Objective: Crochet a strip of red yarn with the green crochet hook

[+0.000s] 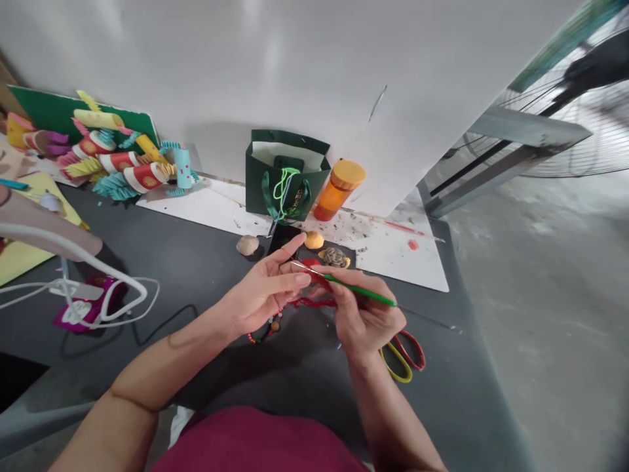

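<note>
My right hand (371, 314) is closed around a crochet hook with a green handle (363, 290). Its thin metal tip points left and crosses the fingers of my left hand (268, 288). The left index finger stretches upward, while the thumb and other fingers pinch at red yarn (322, 282), partly hidden by the hands. Some of the yarn hangs in a strand below. Under my left wrist, a beaded bracelet (272, 326) shows on the dark tabletop. Scissors (405, 357) with red and yellow handles lie beside my right wrist.
Behind the hands stand a dark green gift bag (265, 190) and an orange jar (339, 190). Nearer sit a pale shell (247, 245), a yellow round piece (314, 240) and a small turtle-like figure (335, 257). Paper-cup crafts (120, 160) and a purple power strip (88, 305) with cables occupy the left.
</note>
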`<state>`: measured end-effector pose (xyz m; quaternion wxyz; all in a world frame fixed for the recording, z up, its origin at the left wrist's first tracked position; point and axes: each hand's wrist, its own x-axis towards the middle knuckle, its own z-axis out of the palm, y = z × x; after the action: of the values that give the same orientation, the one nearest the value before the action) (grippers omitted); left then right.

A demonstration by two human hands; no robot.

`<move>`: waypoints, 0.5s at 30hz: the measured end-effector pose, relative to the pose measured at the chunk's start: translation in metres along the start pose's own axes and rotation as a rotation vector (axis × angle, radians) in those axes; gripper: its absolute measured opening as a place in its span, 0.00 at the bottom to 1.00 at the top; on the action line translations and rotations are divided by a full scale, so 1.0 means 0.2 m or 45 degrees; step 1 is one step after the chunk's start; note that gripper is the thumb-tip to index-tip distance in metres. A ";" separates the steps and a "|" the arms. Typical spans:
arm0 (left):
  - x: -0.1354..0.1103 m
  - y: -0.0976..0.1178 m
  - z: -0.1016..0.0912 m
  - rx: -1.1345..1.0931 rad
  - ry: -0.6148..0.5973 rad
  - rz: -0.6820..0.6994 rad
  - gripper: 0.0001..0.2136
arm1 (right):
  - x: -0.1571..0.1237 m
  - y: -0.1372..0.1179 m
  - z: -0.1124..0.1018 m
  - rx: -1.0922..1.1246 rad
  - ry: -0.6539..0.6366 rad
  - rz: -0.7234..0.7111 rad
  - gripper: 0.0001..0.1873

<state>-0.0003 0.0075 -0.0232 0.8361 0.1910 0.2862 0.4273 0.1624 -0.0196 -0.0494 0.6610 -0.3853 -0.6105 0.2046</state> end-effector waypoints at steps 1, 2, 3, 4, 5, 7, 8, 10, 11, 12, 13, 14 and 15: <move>0.00 0.00 0.00 -0.013 0.000 -0.001 0.33 | -0.01 0.00 0.01 0.036 0.042 0.067 0.10; 0.00 0.00 0.00 -0.017 0.001 0.001 0.33 | -0.01 -0.01 0.01 0.073 0.068 0.123 0.08; 0.00 0.00 0.00 -0.019 0.004 0.008 0.33 | -0.01 -0.01 0.01 0.108 0.088 0.165 0.06; 0.00 0.00 0.00 -0.016 0.008 0.015 0.32 | -0.01 -0.01 0.01 0.138 0.102 0.199 0.04; 0.01 0.01 0.01 -0.010 0.007 0.020 0.32 | 0.00 -0.02 0.01 0.160 0.121 0.239 0.03; 0.01 0.01 0.00 0.010 -0.010 0.027 0.31 | 0.02 -0.02 0.00 0.196 0.153 0.356 0.03; 0.01 0.01 0.00 0.023 -0.025 0.032 0.30 | 0.03 -0.02 -0.01 0.223 0.161 0.434 0.05; 0.02 0.01 0.00 0.048 -0.060 0.047 0.29 | 0.06 -0.04 -0.01 0.298 0.144 0.615 0.11; 0.02 0.00 0.00 0.059 -0.073 0.055 0.28 | 0.07 -0.04 0.00 0.341 0.131 0.695 0.14; 0.01 0.00 0.00 0.076 -0.079 0.066 0.27 | 0.08 -0.05 0.01 0.392 0.117 0.758 0.16; 0.01 0.00 0.00 0.098 -0.082 0.081 0.27 | 0.08 -0.06 0.02 0.448 0.106 0.797 0.18; 0.01 -0.01 0.00 0.126 -0.083 0.102 0.28 | 0.09 -0.06 0.04 0.504 0.093 0.818 0.19; 0.01 -0.01 0.00 0.157 -0.086 0.129 0.28 | 0.09 -0.07 0.05 0.556 0.085 0.818 0.19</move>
<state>0.0021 0.0071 -0.0252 0.8093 0.2707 0.2735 0.4438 0.1528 -0.0119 -0.0283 0.6491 -0.4137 -0.3790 0.5137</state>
